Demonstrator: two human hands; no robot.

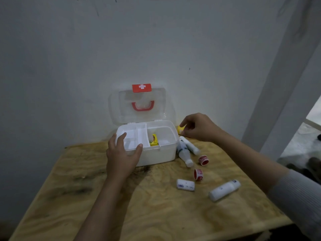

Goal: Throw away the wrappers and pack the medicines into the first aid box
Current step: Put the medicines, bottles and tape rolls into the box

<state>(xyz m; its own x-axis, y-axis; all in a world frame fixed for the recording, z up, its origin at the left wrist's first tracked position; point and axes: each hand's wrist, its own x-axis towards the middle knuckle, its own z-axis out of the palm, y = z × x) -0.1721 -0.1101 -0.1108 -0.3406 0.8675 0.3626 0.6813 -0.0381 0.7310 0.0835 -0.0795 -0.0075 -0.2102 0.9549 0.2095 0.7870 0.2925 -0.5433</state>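
The white first aid box point(163, 156) stands open on the wooden table against the wall, its clear lid point(140, 105) up with a red handle and a cross label. A yellow packet point(154, 140) lies inside its right compartment. My left hand point(121, 153) rests on the box's front left rim, fingers spread. My right hand point(198, 126) pinches a small yellow item point(180, 129) just right of the box. Two white bottles point(185, 150) lie beside the box. Two red tape rolls point(203, 160) point(198, 174), a bandage roll point(185, 184) and another white bottle point(224, 190) lie further right.
The plywood table point(139, 206) has dark stains on its left half. A grey wall stands right behind the box. A white pillar point(284, 84) rises at the right, with the floor and dark shoes beyond the table's right edge.
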